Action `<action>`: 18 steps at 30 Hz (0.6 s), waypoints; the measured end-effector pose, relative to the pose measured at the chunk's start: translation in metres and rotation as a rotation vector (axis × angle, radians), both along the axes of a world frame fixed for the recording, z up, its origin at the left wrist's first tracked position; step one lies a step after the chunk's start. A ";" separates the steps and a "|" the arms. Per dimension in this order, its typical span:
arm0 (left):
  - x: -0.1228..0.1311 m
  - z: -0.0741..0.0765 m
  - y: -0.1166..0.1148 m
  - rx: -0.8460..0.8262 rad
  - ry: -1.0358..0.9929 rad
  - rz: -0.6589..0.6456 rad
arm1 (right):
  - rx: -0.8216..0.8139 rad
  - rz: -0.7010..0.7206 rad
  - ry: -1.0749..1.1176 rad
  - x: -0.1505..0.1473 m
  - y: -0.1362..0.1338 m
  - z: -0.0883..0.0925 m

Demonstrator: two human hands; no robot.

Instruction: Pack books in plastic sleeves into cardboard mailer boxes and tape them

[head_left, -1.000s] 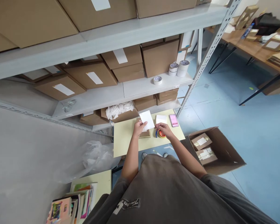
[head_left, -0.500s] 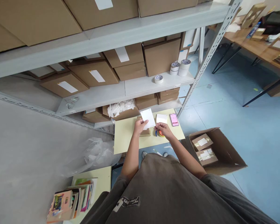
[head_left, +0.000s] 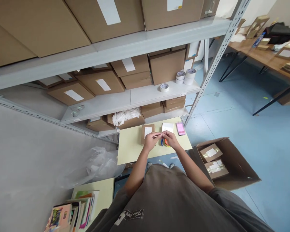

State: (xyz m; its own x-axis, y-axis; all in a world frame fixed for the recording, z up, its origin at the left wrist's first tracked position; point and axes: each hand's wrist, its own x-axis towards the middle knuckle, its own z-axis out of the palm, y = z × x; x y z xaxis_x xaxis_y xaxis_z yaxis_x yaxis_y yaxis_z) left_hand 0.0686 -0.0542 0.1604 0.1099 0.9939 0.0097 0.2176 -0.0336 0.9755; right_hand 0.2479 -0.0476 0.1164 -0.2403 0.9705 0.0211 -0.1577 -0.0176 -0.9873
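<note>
My left hand and my right hand meet fingertip to fingertip above the pale yellow table. Both are closed in a pinch; what lies between the fingers is too small or hidden to make out. Just behind my left hand is a brown cardboard box with a white label showing on its face. Beyond my right hand lies a white pad or stack of labels. A roll of tape with orange and blue parts is partly covered by my right hand.
A pink object lies at the table's right end. Right of it, an open carton on the floor holds two taped boxes. Metal shelving with boxes and tape rolls rises ahead. Plastic bags and stacked books are at left.
The white sheet no longer shows face-up in my left hand. My hands have come together, and the cardboard box with its label is now uncovered. The view has tilted slightly upward.
</note>
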 end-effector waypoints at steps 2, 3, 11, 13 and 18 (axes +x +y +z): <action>0.002 0.002 -0.001 0.008 -0.002 0.027 | 0.027 -0.002 -0.010 -0.001 0.001 -0.001; 0.003 0.003 -0.001 0.013 0.000 0.028 | 0.037 -0.005 -0.018 -0.001 0.001 -0.001; 0.001 -0.006 0.001 0.035 0.030 0.064 | 0.119 0.015 -0.114 0.000 0.000 0.011; 0.002 -0.010 0.000 0.038 0.027 0.074 | 0.129 0.013 -0.122 0.001 -0.001 0.013; 0.006 -0.013 0.000 0.037 0.020 0.111 | 0.117 -0.014 -0.107 0.001 0.000 0.014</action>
State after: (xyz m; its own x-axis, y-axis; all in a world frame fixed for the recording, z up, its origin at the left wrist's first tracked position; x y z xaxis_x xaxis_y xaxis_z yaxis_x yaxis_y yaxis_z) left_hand 0.0745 -0.0537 0.1478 0.0002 0.9990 0.0458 0.2418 -0.0445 0.9693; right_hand 0.2494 -0.0473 0.1304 -0.2338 0.9661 0.1091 -0.0511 0.0998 -0.9937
